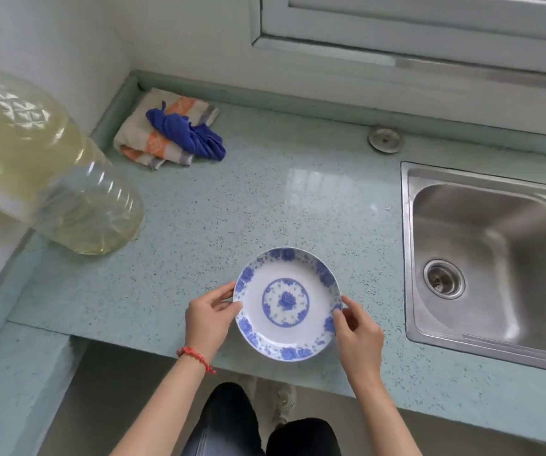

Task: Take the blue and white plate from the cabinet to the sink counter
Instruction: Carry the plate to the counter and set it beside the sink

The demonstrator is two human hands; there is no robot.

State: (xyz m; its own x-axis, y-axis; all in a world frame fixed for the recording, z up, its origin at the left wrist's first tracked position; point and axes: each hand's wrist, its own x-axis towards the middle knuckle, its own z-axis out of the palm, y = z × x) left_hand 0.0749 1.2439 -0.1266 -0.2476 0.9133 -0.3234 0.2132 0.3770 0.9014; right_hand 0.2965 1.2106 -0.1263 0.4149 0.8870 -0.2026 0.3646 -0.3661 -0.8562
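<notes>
Both hands pinch the plate (287,304) over the tabletop (265,205): left hand (210,319) at 9 o'clock, right hand (357,334) at 3.

You see a glossy ceramic-looking plate (287,304) on a speckled, polished stone-like surface (199,225). Sink (495,251): brushed steel, satin sheen. Bottle (51,166): clear ribbed plastic. Towel (163,126): soft woven cloth.

No readable text, labels, brands or numbers anywhere in view
</notes>
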